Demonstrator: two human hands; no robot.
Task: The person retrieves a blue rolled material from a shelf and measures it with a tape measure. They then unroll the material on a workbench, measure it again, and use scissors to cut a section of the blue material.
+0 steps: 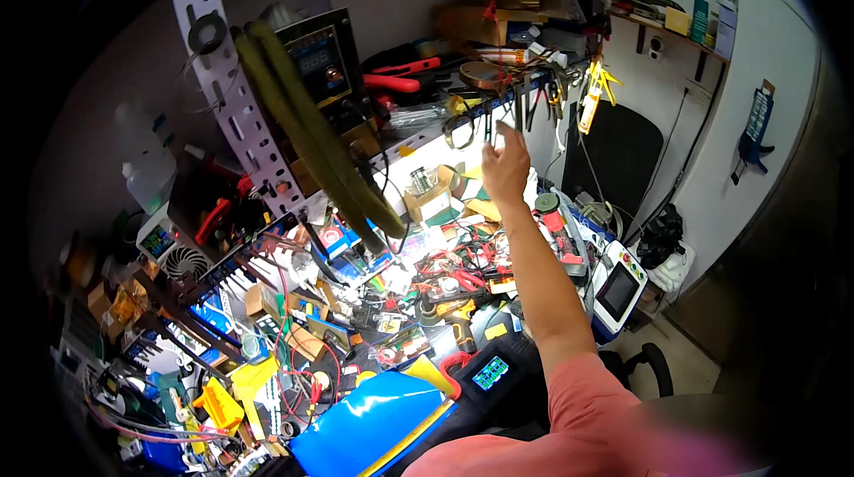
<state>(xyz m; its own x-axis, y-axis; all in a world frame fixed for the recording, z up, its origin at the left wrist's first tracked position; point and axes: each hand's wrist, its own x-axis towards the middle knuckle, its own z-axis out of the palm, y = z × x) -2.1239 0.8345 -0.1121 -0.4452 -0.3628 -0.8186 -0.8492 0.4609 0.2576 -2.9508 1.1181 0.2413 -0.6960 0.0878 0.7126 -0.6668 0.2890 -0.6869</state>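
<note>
My right hand (505, 164) is stretched out to the edge of the raised shelf, at the end of a bare forearm and a pink sleeve. Its fingers are bent and look closed among the hanging hand tools; what they grip, if anything, I cannot make out. A slim dark tool (487, 127) hangs just left of the fingertips. Next to it hangs a dark ring-shaped item (460, 132). More narrow tools (532, 106) hang close on the right. My left hand does not show.
Below the arm, a crowded bench holds a yellow-black drill (461, 326), a blue sheet (369, 424) and a dark box with a lit screen (490, 373). Thick olive hoses (307, 135) hang by the perforated post (233, 86). A yellow caulking gun (594, 96) hangs at right.
</note>
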